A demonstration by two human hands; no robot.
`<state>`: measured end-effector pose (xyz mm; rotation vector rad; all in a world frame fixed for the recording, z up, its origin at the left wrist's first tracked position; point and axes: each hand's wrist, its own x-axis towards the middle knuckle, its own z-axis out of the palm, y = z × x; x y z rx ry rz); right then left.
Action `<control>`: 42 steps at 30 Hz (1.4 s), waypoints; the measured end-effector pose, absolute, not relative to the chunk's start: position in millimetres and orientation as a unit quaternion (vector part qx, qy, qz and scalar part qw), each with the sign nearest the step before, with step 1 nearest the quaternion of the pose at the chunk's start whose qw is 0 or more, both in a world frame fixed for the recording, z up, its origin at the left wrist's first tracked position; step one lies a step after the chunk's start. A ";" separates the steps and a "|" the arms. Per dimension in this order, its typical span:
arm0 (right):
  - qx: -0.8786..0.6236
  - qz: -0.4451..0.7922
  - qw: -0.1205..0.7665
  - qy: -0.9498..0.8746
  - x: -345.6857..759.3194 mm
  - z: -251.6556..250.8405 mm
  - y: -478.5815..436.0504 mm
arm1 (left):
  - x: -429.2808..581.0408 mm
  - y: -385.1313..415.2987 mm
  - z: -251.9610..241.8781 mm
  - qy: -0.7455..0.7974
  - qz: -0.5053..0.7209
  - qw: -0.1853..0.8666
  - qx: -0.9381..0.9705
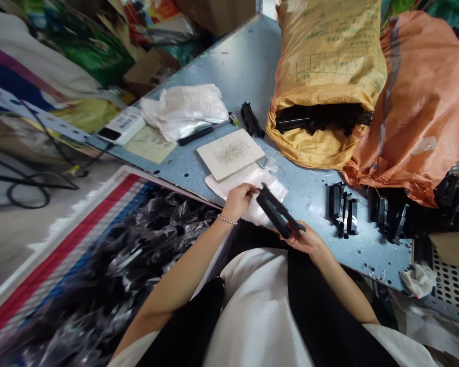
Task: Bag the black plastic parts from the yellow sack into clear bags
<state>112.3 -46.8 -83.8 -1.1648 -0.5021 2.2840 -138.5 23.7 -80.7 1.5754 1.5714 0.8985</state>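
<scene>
My right hand [304, 238] grips the lower end of a long black plastic part [274, 210], which is tilted above the table's near edge. The part has two parallel bars with a slot between them. At its upper end, my left hand [237, 201] is closed in a pinch; what its fingers hold is too small to make out. Clear plastic bags [248, 178] lie flat below and behind the hands. Partly over them rests a pale square pad [231, 154] with small brownish specks in its middle.
Similar black parts [342, 209] stand at right, before an orange sack [424, 107]. An open yellow sack [329, 61] holds more. A white plastic bundle [189, 109] and a white device [123, 125] lie at left. Below left, a striped woven bag [80, 239] contains bagged dark items.
</scene>
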 end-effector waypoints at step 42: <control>-0.273 0.941 0.198 0.018 86.8 -102.3 -41.3 | -138.2 -16.0 -71.5 0.540 0.361 0.102 0.754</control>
